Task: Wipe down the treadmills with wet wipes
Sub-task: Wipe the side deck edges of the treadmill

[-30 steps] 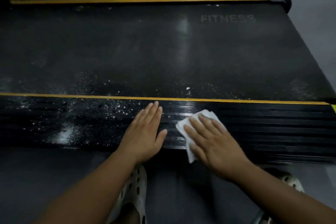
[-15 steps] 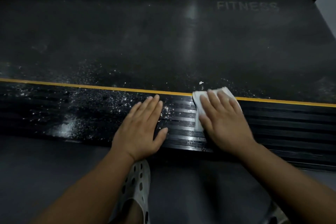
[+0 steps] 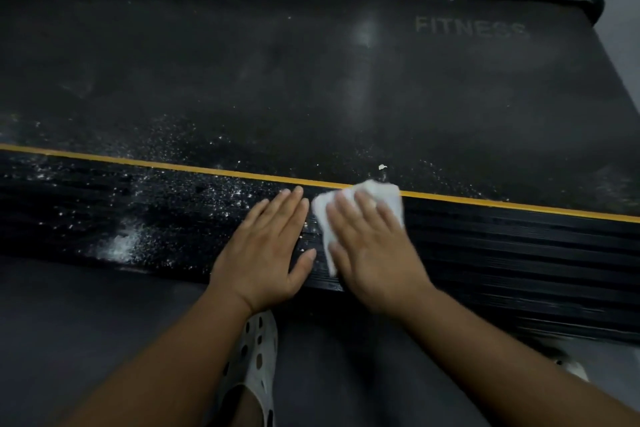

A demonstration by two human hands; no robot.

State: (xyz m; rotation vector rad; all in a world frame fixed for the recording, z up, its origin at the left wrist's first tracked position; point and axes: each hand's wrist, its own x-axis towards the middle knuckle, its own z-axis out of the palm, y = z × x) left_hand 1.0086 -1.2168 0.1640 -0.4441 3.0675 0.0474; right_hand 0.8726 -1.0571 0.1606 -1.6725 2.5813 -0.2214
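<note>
Clearly our right hand [image 3: 372, 246] presses the limp, light wet wipe [image 3: 381, 196] flat-fingered on the treadmill side rail [image 3: 519, 246]; left hand [image 3: 266, 253] rests spread.

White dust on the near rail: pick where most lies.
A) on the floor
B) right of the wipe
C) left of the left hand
C: the white dust speckles the near rail left of the left hand; right of the wet wipe it shows black.

One camera sits on the person's head. It looks forward and down, from close up, over the near long edge of the treadmill [image 3: 311, 87]. The far edge runs along the top; past it looks too dark to tell.
</note>
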